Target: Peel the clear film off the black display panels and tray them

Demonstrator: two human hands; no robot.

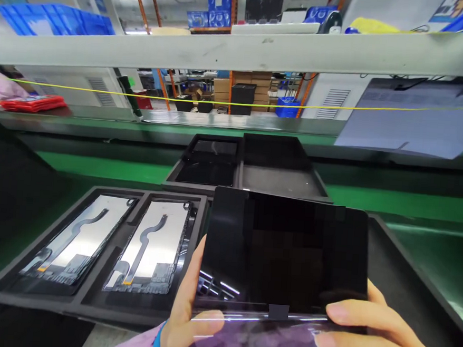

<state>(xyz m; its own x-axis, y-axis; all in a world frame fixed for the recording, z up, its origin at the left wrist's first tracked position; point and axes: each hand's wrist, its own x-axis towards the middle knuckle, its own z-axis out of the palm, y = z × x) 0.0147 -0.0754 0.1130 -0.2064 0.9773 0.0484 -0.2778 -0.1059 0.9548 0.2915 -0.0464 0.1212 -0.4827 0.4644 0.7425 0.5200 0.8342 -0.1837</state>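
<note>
In the head view, any print on the pale hanging sheet [413, 117] is too faint for me to read. The left hand [184, 313] pinches a glossy black rectangular panel [289, 251], held up beside a two-bay dark-grey tray [79, 305]; the right hand [390, 332] clasps its lower right corner, two fingers over clear shiny plastic film [259, 336].
</note>
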